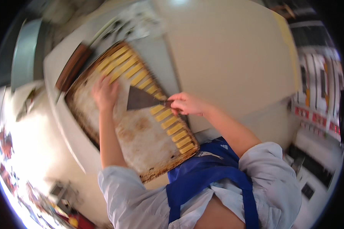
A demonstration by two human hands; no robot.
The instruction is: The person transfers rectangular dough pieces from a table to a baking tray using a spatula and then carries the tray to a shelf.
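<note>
A worn baking tray with browned, crusted rims lies on the table before me. Along its right side runs a row of yellow dough strips, and more of them fan out at its far end. My right hand grips the handle of a flat dark metal scraper, whose wide blade points left over the tray, across the strip row. Over the tray's left part, my left hand has its fingers spread at the near ends of the far strips. Blur hides whether those fingertips touch a strip.
A wooden rolling pin with a pale rod lies beyond the tray's left edge. Blurred dark utensils rest on clear plastic at the back. The pale tabletop stretches right. Oven-like equipment with red displays stands at far right.
</note>
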